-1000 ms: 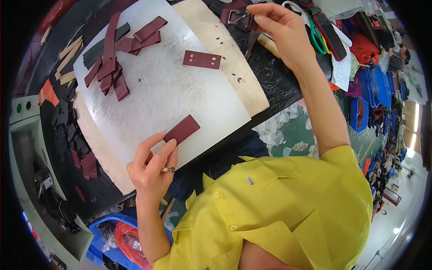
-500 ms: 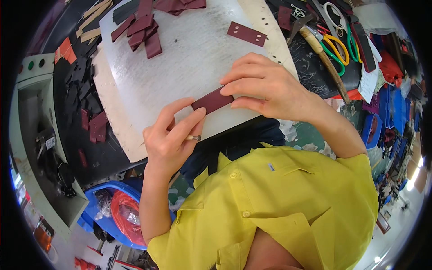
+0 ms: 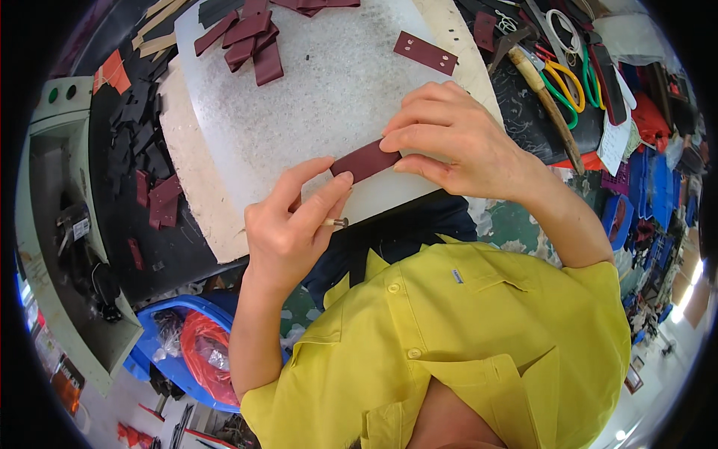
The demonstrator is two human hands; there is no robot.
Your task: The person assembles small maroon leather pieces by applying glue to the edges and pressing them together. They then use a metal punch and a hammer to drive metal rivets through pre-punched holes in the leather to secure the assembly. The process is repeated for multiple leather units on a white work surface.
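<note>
Between my two hands, over the near part of a translucent white cutting board (image 3: 329,90), is a dark maroon strip of leather-like material (image 3: 365,161). My left hand (image 3: 295,217) pinches its left end between thumb and forefinger. A thin tool with a metal tip (image 3: 338,222) is also tucked in the curled fingers of that hand. My right hand (image 3: 456,142) grips the strip's right end, thumb below and fingers above. At the far right of the board lies a maroon piece with punched holes (image 3: 425,53). More maroon strips (image 3: 254,41) are heaped at the far left.
A wooden-handled hammer (image 3: 550,105) and yellow- and green-handled scissors (image 3: 562,86) lie on the right. Black scraps (image 3: 138,112) and maroon scraps (image 3: 164,200) are scattered on the dark table at left. A blue bin (image 3: 168,367) with red plastic stands below the table's left edge.
The view has shifted slightly, so the board and pieces appear a little higher and further right. Both hands keep their hold on the maroon strip.
</note>
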